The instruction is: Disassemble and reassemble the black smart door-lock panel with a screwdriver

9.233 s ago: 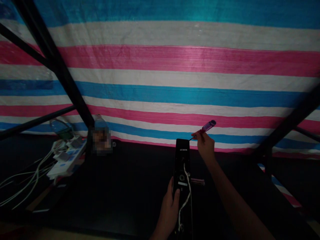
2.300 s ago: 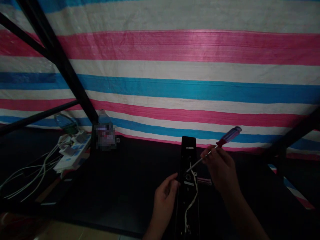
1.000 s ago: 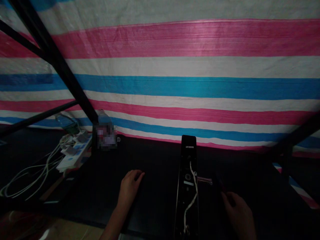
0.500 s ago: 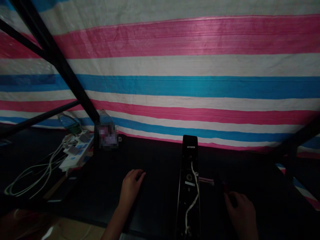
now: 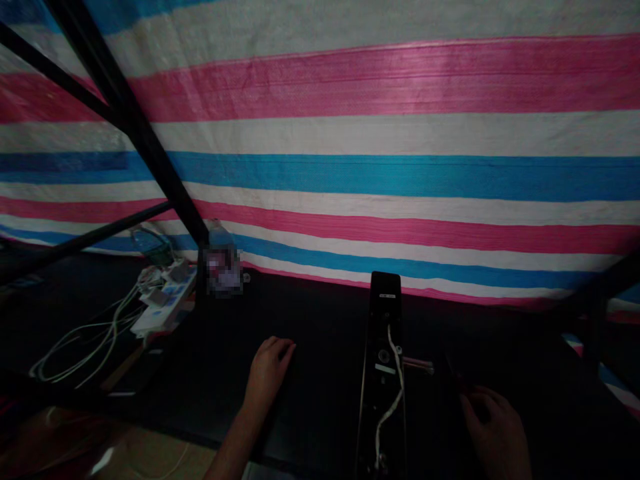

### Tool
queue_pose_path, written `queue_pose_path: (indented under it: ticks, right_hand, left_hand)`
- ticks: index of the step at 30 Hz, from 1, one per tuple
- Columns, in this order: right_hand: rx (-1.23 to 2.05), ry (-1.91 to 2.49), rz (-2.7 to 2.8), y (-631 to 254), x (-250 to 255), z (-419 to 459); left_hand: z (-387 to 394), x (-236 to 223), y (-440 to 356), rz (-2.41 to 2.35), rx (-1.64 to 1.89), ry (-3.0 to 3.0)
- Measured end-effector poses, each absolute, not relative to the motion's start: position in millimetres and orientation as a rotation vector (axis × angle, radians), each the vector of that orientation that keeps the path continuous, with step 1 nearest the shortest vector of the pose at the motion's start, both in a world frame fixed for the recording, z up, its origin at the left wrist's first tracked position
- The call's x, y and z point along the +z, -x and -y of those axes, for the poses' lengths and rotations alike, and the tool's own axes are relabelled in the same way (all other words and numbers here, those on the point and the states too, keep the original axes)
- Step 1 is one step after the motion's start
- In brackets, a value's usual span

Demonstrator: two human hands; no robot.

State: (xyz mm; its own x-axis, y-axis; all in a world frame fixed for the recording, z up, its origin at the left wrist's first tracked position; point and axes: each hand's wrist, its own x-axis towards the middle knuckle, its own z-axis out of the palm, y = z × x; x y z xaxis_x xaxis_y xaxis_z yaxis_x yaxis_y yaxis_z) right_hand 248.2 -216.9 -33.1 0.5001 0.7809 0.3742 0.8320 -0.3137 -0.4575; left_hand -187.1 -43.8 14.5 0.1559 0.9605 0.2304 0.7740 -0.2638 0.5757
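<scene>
A long black panel (image 5: 375,413), which looks like a door lock body, lies lengthwise on the black table. A whitish cable (image 5: 398,400) runs down its face. From its right side a thin pinkish piece (image 5: 419,365) sticks out. My left hand (image 5: 267,367) rests on the table left of the panel, thumb and fingers drawn together; whatever they pinch is too small to name. To the right of the panel, my right hand (image 5: 493,420) is closed round a slim dark tool (image 5: 454,368), perhaps a screwdriver, hard to see in the dim light.
A white power strip (image 5: 163,308) with plugs and looped cables (image 5: 80,347) sits at the left. Behind it stands a clear bottle (image 5: 150,243); a blurred-out item (image 5: 224,270) is near the dark metal post (image 5: 165,180). Striped sheeting (image 5: 350,173) hangs along the back.
The view has swung slightly left, so everything sits a little further right. My right hand has shifted slightly right and nearer, with the tool in it. My left hand stays about where it was.
</scene>
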Motion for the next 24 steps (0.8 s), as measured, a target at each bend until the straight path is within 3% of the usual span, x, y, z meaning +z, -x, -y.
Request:
queue_pose_path:
  ticks: [17,24]
  right_hand:
    - [-0.228,2.115,1.349,-263.9,-35.4,213.1]
    - [-0.182,2.080,1.354,-259.7,-39.8,221.7]
  left_hand:
    - [42.7,14.3,189.9,-1.684,0.846,-2.116]
    - [74.9,22.9,164.8,-1.575,1.092,-1.992]
